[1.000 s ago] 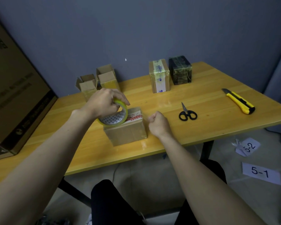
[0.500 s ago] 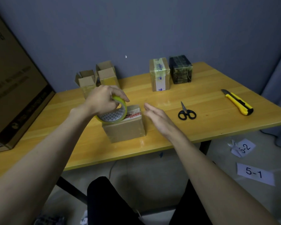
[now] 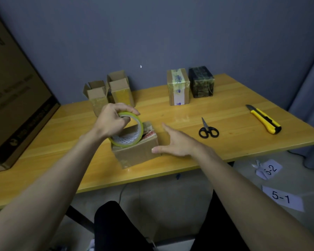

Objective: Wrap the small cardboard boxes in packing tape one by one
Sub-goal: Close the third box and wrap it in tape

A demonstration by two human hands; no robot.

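A small cardboard box (image 3: pixel 136 153) lies on the yellow wooden table (image 3: pixel 179 160) near its front edge. My left hand (image 3: pixel 112 120) grips a roll of clear yellowish packing tape (image 3: pixel 132 131) and holds it on top of the box. My right hand (image 3: pixel 172 142) is open at the box's right side, thumb at the box's near right corner and fingers stretched out past it. Two open cardboard boxes (image 3: pixel 98 95) (image 3: pixel 121 89) stand at the back left. At the back middle stand a taped box (image 3: pixel 178 87) and a dark wrapped box (image 3: pixel 201 81).
Black-handled scissors (image 3: pixel 208 129) lie right of my right hand. A yellow utility knife (image 3: pixel 265 119) lies near the table's right edge. A large brown carton (image 3: pixel 16 98) stands at the left. Paper labels (image 3: pixel 283 198) lie on the floor.
My right hand went from a fist beside the box to an open hand at the box's right side. My left hand tilted the tape roll more upright on the box.
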